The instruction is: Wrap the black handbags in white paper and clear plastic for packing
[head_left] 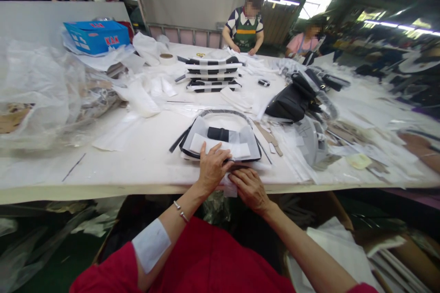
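My left hand [212, 168] lies with fingers spread on the near edge of a flat black-and-white bag piece [223, 139] wrapped in thin white paper. My right hand [250, 188] rests beside it at the table's front edge, fingers flat on a small piece of white paper [229, 187] between the two hands. A black strap [217, 133] lies across the bag piece. Neither hand grips anything that I can see.
A stack of black-and-white bags [212, 74] stands mid-table, a black bag [292, 100] at right, clear plastic bags [41, 91] at left, a blue carton [96, 35] and a tape roll [167, 58] behind. Two people work at the far side. Cardboard and paper lie below at right.
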Demonstrator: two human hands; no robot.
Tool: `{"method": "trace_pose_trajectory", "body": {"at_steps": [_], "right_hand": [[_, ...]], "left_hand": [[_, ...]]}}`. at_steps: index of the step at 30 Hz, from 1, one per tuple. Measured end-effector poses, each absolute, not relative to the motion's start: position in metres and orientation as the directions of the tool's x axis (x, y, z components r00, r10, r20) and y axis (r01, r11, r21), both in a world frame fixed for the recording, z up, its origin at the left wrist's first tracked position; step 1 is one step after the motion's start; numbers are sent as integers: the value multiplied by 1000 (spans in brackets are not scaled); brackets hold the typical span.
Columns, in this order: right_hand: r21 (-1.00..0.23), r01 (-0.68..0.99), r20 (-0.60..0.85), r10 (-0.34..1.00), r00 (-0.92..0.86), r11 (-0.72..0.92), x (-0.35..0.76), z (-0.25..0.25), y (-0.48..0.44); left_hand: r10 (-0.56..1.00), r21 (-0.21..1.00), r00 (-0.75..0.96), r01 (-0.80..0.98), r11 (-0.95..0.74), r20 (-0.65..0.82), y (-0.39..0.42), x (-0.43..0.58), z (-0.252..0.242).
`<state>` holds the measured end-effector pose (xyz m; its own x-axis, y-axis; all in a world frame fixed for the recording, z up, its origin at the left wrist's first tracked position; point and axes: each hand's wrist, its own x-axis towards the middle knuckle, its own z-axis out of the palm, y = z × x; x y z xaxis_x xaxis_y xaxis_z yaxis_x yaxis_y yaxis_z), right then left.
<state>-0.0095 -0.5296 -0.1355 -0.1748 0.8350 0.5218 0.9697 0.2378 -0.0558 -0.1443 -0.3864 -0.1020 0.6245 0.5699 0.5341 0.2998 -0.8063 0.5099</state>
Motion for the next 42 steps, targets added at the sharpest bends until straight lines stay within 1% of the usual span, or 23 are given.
{"method": "trace_pose_trajectory", "body": {"at_steps": [3,7,10,12,17,19,21,24,27,30,34,37,39,42], "right_hand": [[-130,946,554,813,-180,298,-10,-128,-524],[-244,904,600,787,-145,352,-8,-123,-521],[-327,872,592,798,-111,364,-5,-122,-521],[-346,867,577,810,-104,358,-3,-122,-522],[-318,890,569,817,-95,326,-6,-116,-528],[-272,910,561,820,-113,312,-8,-108,-529],[-199,929,564,811,-151,311,-8,-96,-526],[-107,925,573,783,-242,364,-5,-77,-515],[-95,908,573,768,-286,409,1,-63,-500],[-130,929,553,803,-222,347,8,-59,-488],[-222,951,460,883,-90,213,17,-60,-478],[-286,950,402,916,2,124,22,-57,-471],[-336,940,339,938,66,55,25,-53,-467],[-424,905,205,969,136,-37,29,-44,-461]], "left_hand": [[562,493,626,305,-814,540,-388,-145,-101],[523,435,635,307,-846,569,-387,-146,-104],[506,408,644,311,-859,574,-385,-145,-107],[501,400,646,312,-862,577,-384,-144,-109],[494,389,637,311,-867,592,-382,-142,-112],[492,387,634,310,-868,597,-383,-142,-113],[488,384,632,306,-871,603,-384,-142,-114],[487,382,625,307,-872,610,-386,-142,-113],[492,384,611,311,-869,620,-387,-142,-112],[483,376,608,306,-875,630,-388,-143,-114],[459,360,632,289,-887,624,-388,-148,-114],[453,375,654,267,-888,606,-390,-151,-109],[471,403,655,265,-876,591,-391,-150,-106],[540,456,612,307,-836,578,-392,-143,-104]]}}
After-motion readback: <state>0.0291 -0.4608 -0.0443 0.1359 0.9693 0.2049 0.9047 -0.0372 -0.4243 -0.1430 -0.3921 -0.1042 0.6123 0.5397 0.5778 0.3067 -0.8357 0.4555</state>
